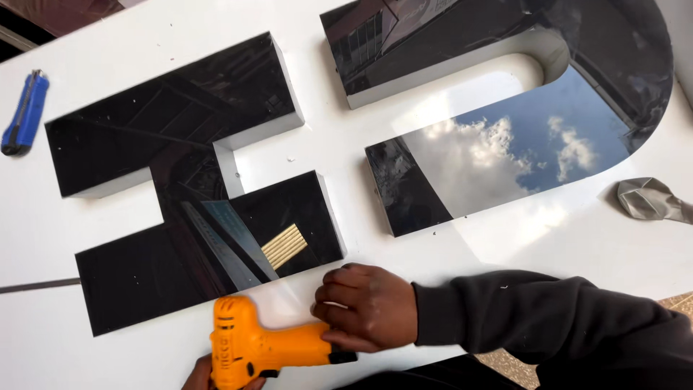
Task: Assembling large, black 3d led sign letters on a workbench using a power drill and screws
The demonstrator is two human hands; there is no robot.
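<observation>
At the bottom of the frame, the right hand (367, 307) gripped the handle of an orange heat gun (256, 348) against the lower edge of a black letter (180, 180); the left hand (209, 375), mostly hidden beneath the tool, touched it, grip unclear. A blue knife (25, 112) lay upper left

Bright daylight, sharp focus; glossy black letters (498, 137) mirror sky.

Letter forms (180, 144): black faces, high-gloss, mirror-like; white matt side walls. Board (447, 253): white, smooth, semi-gloss. Heat gun (249, 347): orange plastic, ribbed, matt. Knife (25, 112): blue plastic. Sleeve (548, 318): dark cloth, soft. Wad (650, 198): grey, crumpled, film-like
</observation>
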